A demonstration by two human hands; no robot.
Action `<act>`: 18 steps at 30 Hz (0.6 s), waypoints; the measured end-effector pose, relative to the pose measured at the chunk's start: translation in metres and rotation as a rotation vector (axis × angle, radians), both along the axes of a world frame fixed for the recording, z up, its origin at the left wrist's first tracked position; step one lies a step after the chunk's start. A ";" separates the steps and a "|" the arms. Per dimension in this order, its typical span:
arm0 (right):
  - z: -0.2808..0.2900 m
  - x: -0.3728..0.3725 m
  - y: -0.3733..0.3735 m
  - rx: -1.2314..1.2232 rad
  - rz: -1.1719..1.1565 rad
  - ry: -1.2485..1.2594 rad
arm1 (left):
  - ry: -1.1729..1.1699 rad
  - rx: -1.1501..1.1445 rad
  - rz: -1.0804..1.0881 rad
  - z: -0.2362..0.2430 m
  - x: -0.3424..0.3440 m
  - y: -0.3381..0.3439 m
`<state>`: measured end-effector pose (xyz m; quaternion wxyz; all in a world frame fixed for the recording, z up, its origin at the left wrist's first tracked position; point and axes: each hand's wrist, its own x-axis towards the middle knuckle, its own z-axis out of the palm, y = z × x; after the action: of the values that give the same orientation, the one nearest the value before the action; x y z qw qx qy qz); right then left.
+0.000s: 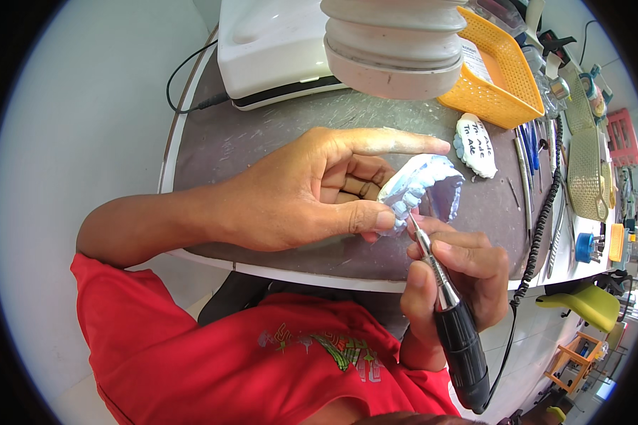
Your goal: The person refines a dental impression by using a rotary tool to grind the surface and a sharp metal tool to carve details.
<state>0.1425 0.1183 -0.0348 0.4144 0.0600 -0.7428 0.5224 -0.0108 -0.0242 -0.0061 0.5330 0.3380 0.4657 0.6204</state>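
**Evidently close work: slim tip against a hand-held dental model**

Head view, sole camera. Clock centred on the dental model (420, 188), pale blue with a whitish base, held up over the dark tabletop (220, 163).

Left hand (312, 195) at 9 o'clock. Grip: pinching the model, thumb on the near side by the teeth, index finger stretched along the top; the remaining fingers are partly hidden. Right hand (485, 265) at 5 o'clock. Grip: closed pen-fashion round a black-and-metal handpiece (463, 354). Its tip (412, 218) points up to about 11 o'clock, at or just beside the tooth row; contact not certain. Whether it spins, cannot tell.

Around: marked second cast (476, 145) at 2 o'clock, yellow basket (496, 92) at 1, white ribbed hose (397, 57) at 12, coiled cord (539, 234) at 3.

Risks, my judgement. Left thumb lies very near the tip: a skid off a tooth could nick it. Heavy pressure or a slight wrist roll might gouge or chip the model's edge. Nothing visible props the model from below, so a loosened pinch could tilt it into the tip or drop it. A tug on the cord might jerk the handpiece.
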 end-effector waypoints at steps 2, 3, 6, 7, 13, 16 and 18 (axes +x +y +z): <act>0.000 0.000 0.000 0.005 0.000 -0.003 | 0.001 0.001 0.000 0.000 0.000 0.000; 0.000 0.000 0.000 0.000 -0.002 -0.002 | 0.001 0.002 0.000 0.000 0.000 0.000; -0.001 0.001 0.000 -0.002 -0.008 -0.004 | -0.007 0.021 -0.007 -0.001 -0.001 0.000; -0.001 0.002 0.000 0.001 -0.011 -0.008 | -0.007 0.022 -0.009 -0.001 -0.001 0.001; -0.005 0.005 0.000 -0.084 -0.047 0.020 | 0.017 -0.022 0.016 0.002 -0.004 -0.001; 0.000 0.011 0.001 -0.048 -0.067 -0.021 | -0.018 -0.032 0.022 0.005 -0.004 0.000; -0.001 0.015 0.004 -0.030 -0.067 -0.028 | -0.086 -0.053 0.028 0.007 -0.003 0.000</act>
<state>0.1572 0.1224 -0.0356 0.4221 0.0215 -0.7423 0.5200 -0.0138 -0.0242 0.0011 0.5524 0.2905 0.4632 0.6292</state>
